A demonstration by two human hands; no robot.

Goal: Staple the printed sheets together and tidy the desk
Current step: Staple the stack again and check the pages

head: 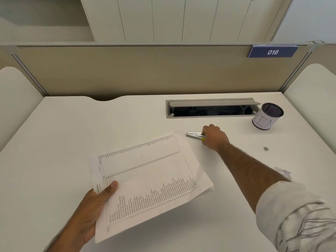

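While the left hand (89,210) pinches the sheets (145,179), the right hand (215,136), grip curled, holds the stapler (193,135) by its rear

Open cable hatch (211,110); sign 016 (272,52) on partition (145,70); cabinets (163,19) behind
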